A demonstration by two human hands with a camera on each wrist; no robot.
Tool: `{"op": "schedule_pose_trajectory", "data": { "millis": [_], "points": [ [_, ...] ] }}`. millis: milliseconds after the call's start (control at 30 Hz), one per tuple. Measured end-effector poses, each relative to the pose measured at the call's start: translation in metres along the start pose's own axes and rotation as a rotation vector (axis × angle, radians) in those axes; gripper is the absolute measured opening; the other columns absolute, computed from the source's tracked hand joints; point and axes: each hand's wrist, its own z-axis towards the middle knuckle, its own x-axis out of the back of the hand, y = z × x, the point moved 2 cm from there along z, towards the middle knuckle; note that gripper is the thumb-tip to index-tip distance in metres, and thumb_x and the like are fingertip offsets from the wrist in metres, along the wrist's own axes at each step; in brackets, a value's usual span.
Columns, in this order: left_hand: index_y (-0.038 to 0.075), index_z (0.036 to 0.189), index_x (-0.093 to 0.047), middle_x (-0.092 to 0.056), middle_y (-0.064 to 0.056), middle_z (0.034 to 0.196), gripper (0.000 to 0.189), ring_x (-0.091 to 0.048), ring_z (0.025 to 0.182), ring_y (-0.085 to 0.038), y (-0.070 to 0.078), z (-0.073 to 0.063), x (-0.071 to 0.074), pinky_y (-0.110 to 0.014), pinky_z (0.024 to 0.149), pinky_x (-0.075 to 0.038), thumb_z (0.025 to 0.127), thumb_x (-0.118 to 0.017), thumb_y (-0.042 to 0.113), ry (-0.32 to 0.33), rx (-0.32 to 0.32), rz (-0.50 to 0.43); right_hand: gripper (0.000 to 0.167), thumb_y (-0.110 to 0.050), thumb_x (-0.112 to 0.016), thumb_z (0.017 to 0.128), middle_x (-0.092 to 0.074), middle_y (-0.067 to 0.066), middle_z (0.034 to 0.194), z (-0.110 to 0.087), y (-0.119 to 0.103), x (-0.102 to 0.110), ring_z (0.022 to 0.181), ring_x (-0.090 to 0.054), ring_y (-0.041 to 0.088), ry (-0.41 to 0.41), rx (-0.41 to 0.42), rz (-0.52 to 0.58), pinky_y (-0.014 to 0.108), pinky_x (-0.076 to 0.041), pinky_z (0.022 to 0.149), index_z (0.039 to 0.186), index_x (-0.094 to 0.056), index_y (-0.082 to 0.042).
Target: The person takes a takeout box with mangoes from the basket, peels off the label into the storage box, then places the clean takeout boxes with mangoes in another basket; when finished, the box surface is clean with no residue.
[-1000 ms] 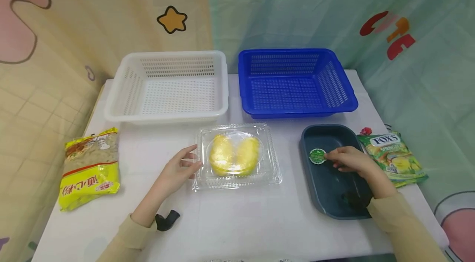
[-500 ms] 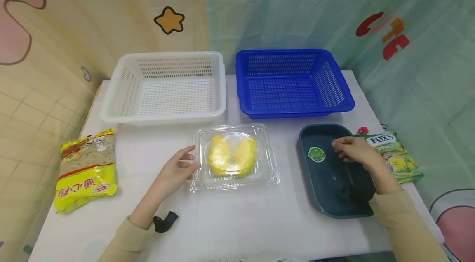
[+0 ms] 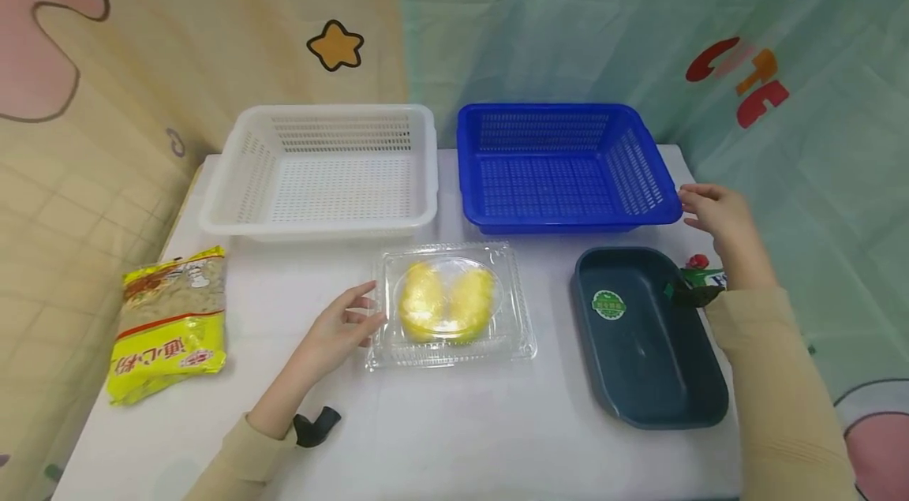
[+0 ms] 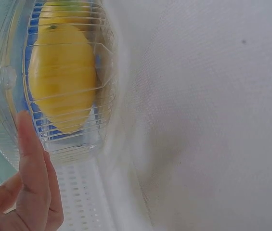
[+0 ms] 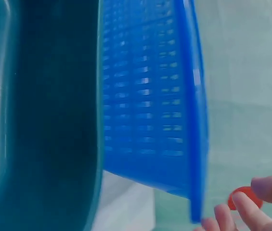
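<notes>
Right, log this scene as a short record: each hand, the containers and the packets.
Left hand: fingers at the left edge of the clear container
Right hand: at the near right corner of the blue basket; contact unclear
Clear container contents: two yellow fruits
White basket: left of the blue basket
Dark tray: right of the clear container; round green label inside
Left packet: yellow bag, on the table
Right packet: green packet, mostly hidden behind the right arm
</notes>
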Motion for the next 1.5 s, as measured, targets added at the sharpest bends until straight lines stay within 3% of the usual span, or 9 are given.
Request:
{"op": "schedule_pose_trajectory", "data": {
  "millis": [100,233,400,533,700,867,1033,1200,1500],
  "points": [
    [0.006,0.151,-0.035,-0.048,-0.024,0.134,0.064,-0.063,0.103,-0.027,0.0,0.001,-0.002,-0.031,0.077,-0.06,0.096,-0.064,0.021,-0.005,0.003,-0.001,0.064,-0.042,-0.04,0.103,-0.036,0.021,0.153,0.011,0.003,-0.003,0.136,-0.042,0.034,0.024,-0.051,0.053,0.041,-0.042,0.111,0.152,-0.033,-0.002],
    [0.008,0.151,-0.036,-0.049,-0.023,0.134,0.063,-0.063,0.104,-0.026,-0.002,0.002,-0.005,-0.031,0.077,-0.06,0.096,-0.065,0.022,-0.001,0.012,0.003,0.062,-0.037,-0.039,0.104,-0.031,0.022,0.157,0.022,0.014,-0.007,0.119,-0.054,0.023,0.009,-0.098,0.083,0.041,-0.042,0.111,0.155,-0.027,-0.005],
    [0.008,0.15,-0.038,-0.05,-0.022,0.132,0.062,-0.063,0.103,-0.026,-0.003,0.003,-0.006,-0.03,0.075,-0.06,0.096,-0.065,0.021,0.014,0.01,0.011,0.061,-0.035,-0.044,0.103,-0.045,0.014,0.143,0.03,0.024,-0.009,0.078,-0.056,-0.003,-0.006,-0.133,0.129,0.021,-0.056,0.088,0.156,-0.028,-0.011],
    [0.009,0.149,-0.041,-0.052,-0.021,0.13,0.06,-0.063,0.101,-0.025,-0.002,0.003,-0.006,-0.031,0.072,-0.06,0.095,-0.065,0.021,0.047,0.005,0.023,0.061,-0.036,-0.047,0.102,-0.046,0.013,0.14,0.03,0.022,-0.009,0.068,-0.055,-0.008,-0.003,-0.13,0.158,0.009,-0.054,0.067,0.156,-0.029,-0.012],
    [0.01,0.146,-0.045,-0.055,-0.02,0.127,0.058,-0.065,0.094,-0.021,0.003,0.001,-0.006,-0.032,0.069,-0.06,0.092,-0.068,0.018,0.072,-0.008,0.035,0.061,-0.038,-0.046,0.102,-0.032,0.018,0.158,0.03,0.016,-0.011,0.073,-0.054,-0.005,0.011,-0.135,0.135,0.01,-0.054,0.076,0.156,-0.029,-0.014],
    [0.01,0.144,-0.047,-0.058,-0.019,0.123,0.057,-0.065,0.086,-0.018,0.023,0.0,0.004,-0.034,0.068,-0.06,0.091,-0.067,0.015,0.065,-0.069,0.084,0.059,-0.038,-0.044,0.103,-0.033,0.017,0.158,0.031,0.013,-0.013,0.073,-0.054,-0.004,0.014,-0.134,0.11,0.014,-0.053,0.086,0.156,-0.029,-0.015],
    [0.011,0.147,-0.045,-0.057,-0.019,0.127,0.058,-0.067,0.08,-0.018,0.063,0.004,0.019,-0.033,0.072,-0.059,0.093,-0.067,0.016,0.053,-0.146,0.098,0.06,-0.036,-0.044,0.103,-0.036,0.018,0.155,0.032,0.014,-0.014,0.072,-0.055,-0.004,0.003,-0.145,0.121,0.019,-0.054,0.091,0.156,-0.029,-0.014],
    [0.015,0.149,-0.043,-0.055,-0.017,0.13,0.058,-0.068,0.093,-0.025,0.109,0.034,0.023,-0.04,0.08,-0.061,0.095,-0.065,0.02,0.045,-0.197,0.034,0.06,-0.037,-0.046,0.102,-0.042,0.015,0.148,0.032,0.018,-0.012,0.075,-0.056,-0.003,0.0,-0.176,0.137,0.022,-0.053,0.095,0.156,-0.029,-0.015],
    [0.014,0.148,-0.045,-0.057,-0.013,0.132,0.057,-0.065,0.108,-0.026,0.169,0.121,0.003,-0.03,0.072,-0.061,0.096,-0.065,0.026,0.074,-0.206,-0.056,0.059,-0.036,-0.045,0.103,-0.032,0.015,0.158,0.028,0.022,-0.016,0.079,-0.055,0.001,0.004,-0.191,0.188,0.035,-0.043,0.112,0.156,-0.028,-0.016]
  ]
}}
